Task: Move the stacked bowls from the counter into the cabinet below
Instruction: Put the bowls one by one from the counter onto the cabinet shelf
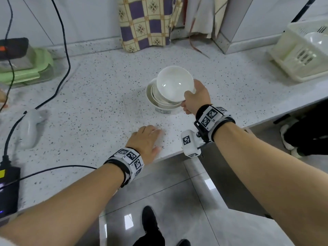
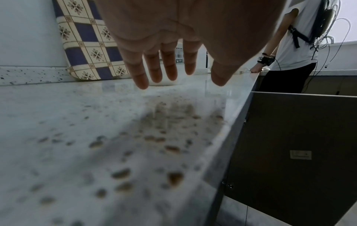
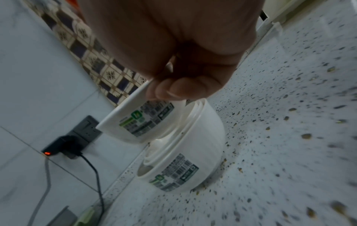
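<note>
- Kitchen, speckled pale worktop (image 1: 99, 89) w/ tiled wall behind; grey tile floor below the front edge.
- Stack of bowls (image 1: 160, 99) sits on the worktop, mid-depth, right of centre, well back from the front edge; white, nested, label on the outer one.
- Top bowl (image 1: 174, 85) is tilted and raised off the stack, its opening facing the head cam; label on its side in the right wrist view.
- Right hand (image 1: 196, 98) pinches the top bowl's near rim, thumb inside, fingers curled round the outside.
- Left hand (image 1: 147, 141) spread flat, palm down, on the worktop at the front edge, apart from the stack; holds nothing.
- Cabinet door (image 2: 301, 145) hangs open below the front edge, right of the left hand.
- Checked cloth (image 1: 143, 23) against the back wall; cream dish rack (image 1: 300, 55) w/ a bowl at the right end; green lidded boxes (image 1: 30, 70) and black cables (image 1: 62, 50) at the left end.
</note>
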